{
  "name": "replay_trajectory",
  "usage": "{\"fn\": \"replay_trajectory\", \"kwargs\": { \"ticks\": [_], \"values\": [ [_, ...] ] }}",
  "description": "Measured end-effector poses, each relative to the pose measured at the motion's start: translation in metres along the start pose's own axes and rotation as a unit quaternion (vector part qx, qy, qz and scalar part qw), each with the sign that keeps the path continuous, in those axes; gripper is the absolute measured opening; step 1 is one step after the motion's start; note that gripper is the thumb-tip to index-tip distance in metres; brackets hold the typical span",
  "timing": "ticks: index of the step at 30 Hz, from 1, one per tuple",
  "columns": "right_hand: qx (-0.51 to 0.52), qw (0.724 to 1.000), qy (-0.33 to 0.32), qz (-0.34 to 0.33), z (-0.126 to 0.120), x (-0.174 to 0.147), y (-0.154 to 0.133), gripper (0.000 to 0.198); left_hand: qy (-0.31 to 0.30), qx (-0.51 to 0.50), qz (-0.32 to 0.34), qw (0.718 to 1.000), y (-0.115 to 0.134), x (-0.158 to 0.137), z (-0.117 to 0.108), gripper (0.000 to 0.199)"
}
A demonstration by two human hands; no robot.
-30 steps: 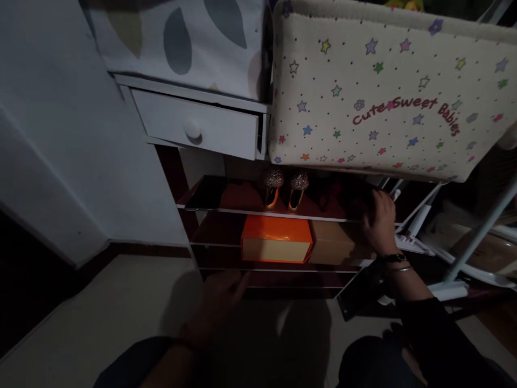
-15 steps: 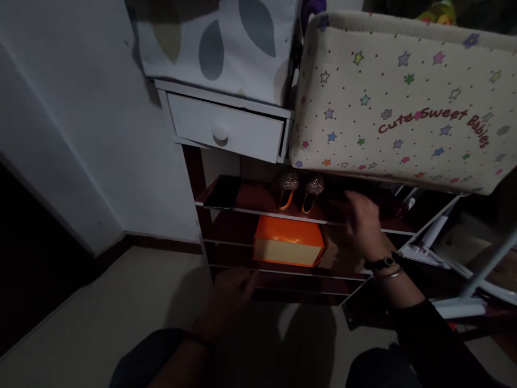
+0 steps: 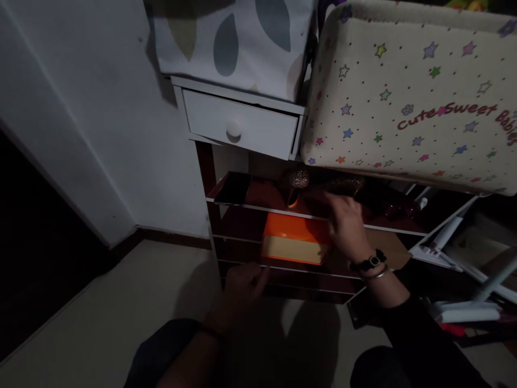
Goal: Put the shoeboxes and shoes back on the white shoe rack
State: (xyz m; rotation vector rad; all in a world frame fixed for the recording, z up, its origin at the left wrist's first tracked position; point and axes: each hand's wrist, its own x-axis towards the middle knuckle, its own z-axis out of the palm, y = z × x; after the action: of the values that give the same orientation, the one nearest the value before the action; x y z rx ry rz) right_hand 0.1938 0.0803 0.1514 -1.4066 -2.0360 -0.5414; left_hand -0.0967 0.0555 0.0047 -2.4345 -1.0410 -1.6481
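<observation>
Glittery gold heeled shoes sit on the top dark red shelf under the white drawer. Your right hand reaches in beside them, fingers spread, gripping nothing. Your left hand hovers loosely curled by the lowest shelf, below the orange box.

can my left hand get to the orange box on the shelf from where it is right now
Probably yes. The left hand hovers low before the shelf rack, just below and left of the orange box, whose front is open to it. The right hand covers only the box's right end.
</observation>
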Motion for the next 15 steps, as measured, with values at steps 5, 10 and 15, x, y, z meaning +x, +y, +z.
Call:
{"fn": "replay_trajectory", "kwargs": {
  "ticks": [5,10,15],
  "values": [
    [0.124,0.972,-0.117,-0.160,0.024,0.017,-0.037,0.082,-0.033,-0.003,-0.015,0.999,0.002,0.000,0.005,0.042],
    [0.120,0.992,-0.034,0.002,0.026,0.002,-0.012,0.077,-0.036,0.007,-0.027,0.999,0.003,-0.001,0.003,0.045],
    [0.182,0.982,-0.003,-0.060,0.007,-0.067,-0.018,0.069,-0.033,-0.019,-0.039,0.999,0.006,0.002,0.003,0.046]
  ]
}}
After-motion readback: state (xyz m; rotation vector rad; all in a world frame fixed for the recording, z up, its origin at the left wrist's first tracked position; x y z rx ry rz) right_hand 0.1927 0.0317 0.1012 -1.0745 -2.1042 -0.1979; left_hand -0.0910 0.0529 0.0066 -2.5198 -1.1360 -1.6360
